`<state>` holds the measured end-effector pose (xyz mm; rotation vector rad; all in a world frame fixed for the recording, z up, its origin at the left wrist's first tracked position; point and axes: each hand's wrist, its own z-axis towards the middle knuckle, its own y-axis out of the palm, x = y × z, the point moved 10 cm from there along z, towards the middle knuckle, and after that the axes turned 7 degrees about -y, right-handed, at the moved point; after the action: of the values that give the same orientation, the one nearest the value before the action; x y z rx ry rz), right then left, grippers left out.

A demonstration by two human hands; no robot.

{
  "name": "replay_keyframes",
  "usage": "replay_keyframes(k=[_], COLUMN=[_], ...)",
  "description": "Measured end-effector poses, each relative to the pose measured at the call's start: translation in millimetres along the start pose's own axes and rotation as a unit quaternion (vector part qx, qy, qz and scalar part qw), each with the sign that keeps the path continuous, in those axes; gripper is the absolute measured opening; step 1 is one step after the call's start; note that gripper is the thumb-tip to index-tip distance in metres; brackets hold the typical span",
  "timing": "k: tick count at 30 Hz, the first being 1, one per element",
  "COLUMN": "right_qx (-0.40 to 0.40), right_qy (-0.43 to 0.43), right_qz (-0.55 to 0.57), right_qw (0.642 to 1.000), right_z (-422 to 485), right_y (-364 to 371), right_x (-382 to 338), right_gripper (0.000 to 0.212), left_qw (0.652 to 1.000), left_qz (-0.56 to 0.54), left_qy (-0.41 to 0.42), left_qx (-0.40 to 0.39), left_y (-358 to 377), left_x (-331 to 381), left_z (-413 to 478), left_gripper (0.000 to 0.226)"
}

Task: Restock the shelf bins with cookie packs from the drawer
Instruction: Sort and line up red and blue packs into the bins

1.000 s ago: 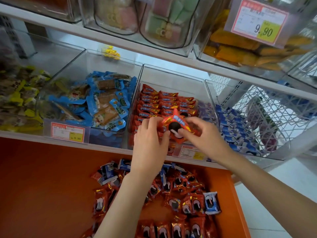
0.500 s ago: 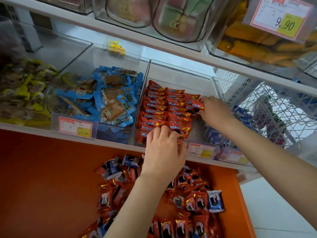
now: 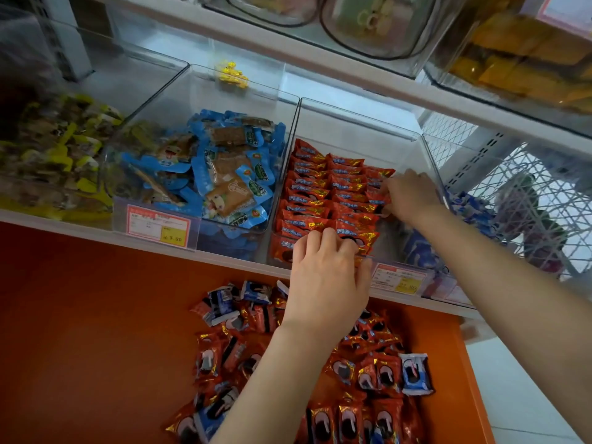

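Observation:
Rows of red cookie packs [image 3: 320,193] stand upright in a clear shelf bin [image 3: 358,123]. My left hand [image 3: 326,277] reaches over the bin's front wall, and its bent fingers press on the front red pack [image 3: 355,238]. My right hand [image 3: 413,195] is inside the bin at the short right-hand row, where its fingertips pinch a red cookie pack [image 3: 378,195]. Below the shelf, the orange drawer [image 3: 96,331] holds a loose heap of red and blue cookie packs [image 3: 362,373].
A bin of blue snack packs [image 3: 224,168] stands left of the cookie bin, then one of yellow-green packs [image 3: 54,149]. Blue packs [image 3: 471,209] lie in the bin to the right. Price tags [image 3: 158,225] hang on the bin fronts. An upper shelf [image 3: 320,64] overhangs.
Both hands held one red pack in front of the bin a second ago. My right hand has carried it into the bin's right row; my left hand has settled on the front packs.

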<state>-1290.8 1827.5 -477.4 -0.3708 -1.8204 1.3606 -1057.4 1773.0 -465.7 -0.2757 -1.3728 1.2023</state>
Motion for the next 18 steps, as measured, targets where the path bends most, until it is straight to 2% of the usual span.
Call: replay_keyframes(k=[6,12,18], right_qx=[-0.002,-0.002,0.041], right_qy=[0.005,0.004,0.003], right_qz=[0.042,0.048,0.092], right_qw=[0.999,0.999,0.995], right_z=[-3,-10,-21], right_y=[2,-4,-7], right_x=[-5,-8,-9], right_gripper=[0.049,0.028,0.029], left_qw=[1.0,1.0,1.0], left_qz=[0.006,0.004,0.012], left_qy=[0.001,0.003,0.002], left_qx=[-0.004,-0.005,-0.012], left_y=[1,2,4], left_x=[1,1,2], left_z=[0,0,1], left_gripper=[0.051,0.05,0.051])
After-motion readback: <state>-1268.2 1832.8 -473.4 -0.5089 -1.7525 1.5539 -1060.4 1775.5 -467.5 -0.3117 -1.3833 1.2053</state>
